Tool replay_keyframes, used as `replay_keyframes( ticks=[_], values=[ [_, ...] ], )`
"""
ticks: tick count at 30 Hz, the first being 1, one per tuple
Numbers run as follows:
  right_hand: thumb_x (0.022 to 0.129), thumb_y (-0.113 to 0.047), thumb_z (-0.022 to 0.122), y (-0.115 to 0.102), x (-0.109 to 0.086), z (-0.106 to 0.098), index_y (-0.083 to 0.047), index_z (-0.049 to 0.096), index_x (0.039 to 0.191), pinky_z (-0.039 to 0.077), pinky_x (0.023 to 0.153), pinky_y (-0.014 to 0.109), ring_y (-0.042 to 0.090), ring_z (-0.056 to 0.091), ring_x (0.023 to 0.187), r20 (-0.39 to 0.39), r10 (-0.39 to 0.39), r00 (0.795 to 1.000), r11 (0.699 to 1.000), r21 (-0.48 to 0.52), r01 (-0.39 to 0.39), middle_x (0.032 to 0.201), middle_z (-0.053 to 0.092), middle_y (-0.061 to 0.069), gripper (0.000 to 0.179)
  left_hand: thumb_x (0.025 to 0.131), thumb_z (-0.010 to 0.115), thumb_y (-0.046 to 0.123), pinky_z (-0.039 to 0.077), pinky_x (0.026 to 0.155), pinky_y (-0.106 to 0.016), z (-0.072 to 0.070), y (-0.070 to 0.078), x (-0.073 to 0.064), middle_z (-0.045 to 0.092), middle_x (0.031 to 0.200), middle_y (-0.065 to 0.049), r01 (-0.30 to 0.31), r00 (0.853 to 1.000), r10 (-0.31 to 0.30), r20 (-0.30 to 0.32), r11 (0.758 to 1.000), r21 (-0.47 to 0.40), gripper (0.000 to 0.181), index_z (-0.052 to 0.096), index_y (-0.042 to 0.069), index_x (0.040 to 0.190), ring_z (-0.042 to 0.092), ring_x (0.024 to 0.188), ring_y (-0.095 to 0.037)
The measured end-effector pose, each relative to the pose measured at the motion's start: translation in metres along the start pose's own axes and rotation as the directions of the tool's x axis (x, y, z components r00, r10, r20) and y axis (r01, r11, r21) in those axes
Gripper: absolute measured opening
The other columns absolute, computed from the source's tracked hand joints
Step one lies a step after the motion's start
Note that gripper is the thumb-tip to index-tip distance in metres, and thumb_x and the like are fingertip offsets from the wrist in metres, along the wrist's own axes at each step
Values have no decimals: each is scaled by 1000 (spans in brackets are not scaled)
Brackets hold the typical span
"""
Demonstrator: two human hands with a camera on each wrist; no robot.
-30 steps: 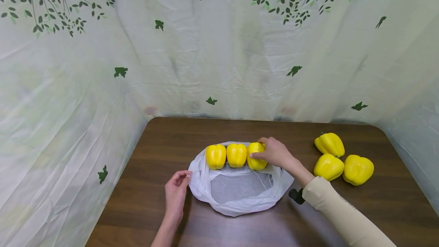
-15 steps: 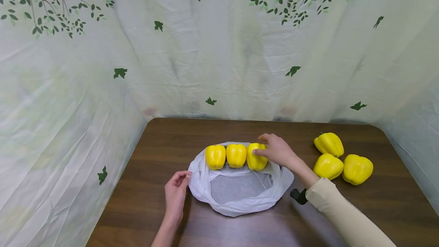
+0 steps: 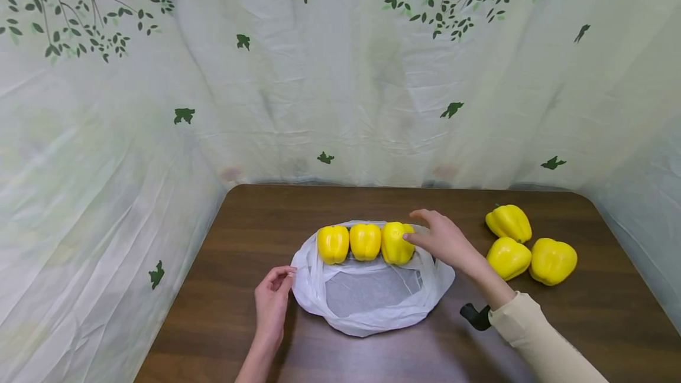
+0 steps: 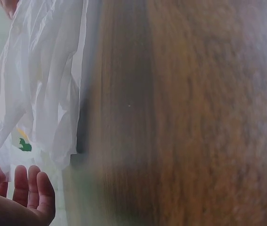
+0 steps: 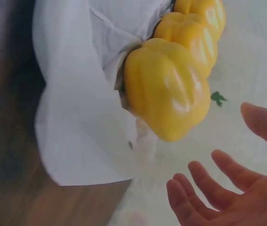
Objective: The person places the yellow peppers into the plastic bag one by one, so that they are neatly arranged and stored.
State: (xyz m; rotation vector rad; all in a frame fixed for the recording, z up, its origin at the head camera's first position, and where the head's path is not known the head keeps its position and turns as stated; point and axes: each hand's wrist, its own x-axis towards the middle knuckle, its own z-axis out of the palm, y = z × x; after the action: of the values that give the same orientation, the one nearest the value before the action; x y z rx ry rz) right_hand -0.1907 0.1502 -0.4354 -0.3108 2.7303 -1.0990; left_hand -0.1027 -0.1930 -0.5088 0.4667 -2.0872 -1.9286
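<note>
A white plastic bag (image 3: 367,325) stands on the table with its mouth spread wide. Three yellow bell peppers sit in a row along its far side; the rightmost bell pepper (image 3: 397,243) is nearest my right hand (image 3: 447,241). In the right wrist view that hand's fingers (image 5: 208,188) are spread and apart from the bell pepper (image 5: 166,89), holding nothing. My left hand (image 3: 272,300) pinches the bag's left edge between thumb and fingers. The left wrist view shows the bag (image 4: 44,84) hanging from that pinch.
Three more yellow bell peppers lie together at the table's right: a far one (image 3: 509,223), a near-left one (image 3: 508,258) and a near-right one (image 3: 553,261). A black device (image 3: 475,316) sits at my right wrist. A leaf-print curtain surrounds the brown wooden table (image 3: 266,211).
My right hand has let go of the rightmost bell pepper and drawn back to the right, its fingers spreading. The left hand keeps its place at the bag's edge.
</note>
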Motion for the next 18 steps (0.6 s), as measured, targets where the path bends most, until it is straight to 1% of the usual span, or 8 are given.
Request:
replay_keyframes(
  ticks=[2, 6, 10, 13, 18],
  values=[
    [91, -34, 69, 3, -6, -1, -6, 53, 138, 44, 95, 57, 39, 49, 124, -18, -13, 1000, 1000, -7, 12, 140, 52, 17, 57, 95, 60, 0, 47, 73, -18, 0, 0, 0, 65, 99, -13, 1, 1000, -1, -6, 1000, 6, 15, 68, -8, 104, 58, 84, -14],
    [92, -33, 69, 9, -17, -2, -8, 53, 138, 45, 94, 57, 39, 50, 123, -71, -12, 997, 1000, -29, 10, 140, 52, 17, 55, 95, 60, 0, 48, 74, -19, 1, -1, 1, 65, 98, -12, 4, 1000, -4, -7, 1000, 9, 14, 68, -7, 104, 59, 85, -15],
    [92, -33, 69, 17, -28, -4, -8, 53, 139, 42, 96, 59, 40, 46, 125, -124, 10, 992, 999, -47, -16, 140, 51, 18, 56, 95, 60, 0, 47, 76, -18, 1, 0, 0, 65, 101, -14, 8, 1000, -8, 6, 1000, 0, 15, 68, -8, 105, 59, 86, -14],
    [92, -32, 69, 25, -37, -5, -7, 53, 138, 40, 98, 61, 41, 45, 126, -157, 24, 987, 998, -48, -32, 139, 52, 19, 55, 95, 60, 0, 47, 77, -18, 1, -1, 1, 65, 102, -14, 22, 1000, -22, 18, 1000, -7, 16, 68, -8, 107, 59, 87, -12],
    [92, -32, 69, 37, -50, -8, -7, 52, 139, 38, 99, 62, 42, 43, 126, -212, 18, 977, 999, -41, -27, 140, 49, 20, 56, 95, 59, 0, 47, 77, -18, 1, -2, 1, 65, 103, -14, 34, 999, -34, 23, 999, -16, 17, 67, -8, 107, 59, 88, -12]
  ],
)
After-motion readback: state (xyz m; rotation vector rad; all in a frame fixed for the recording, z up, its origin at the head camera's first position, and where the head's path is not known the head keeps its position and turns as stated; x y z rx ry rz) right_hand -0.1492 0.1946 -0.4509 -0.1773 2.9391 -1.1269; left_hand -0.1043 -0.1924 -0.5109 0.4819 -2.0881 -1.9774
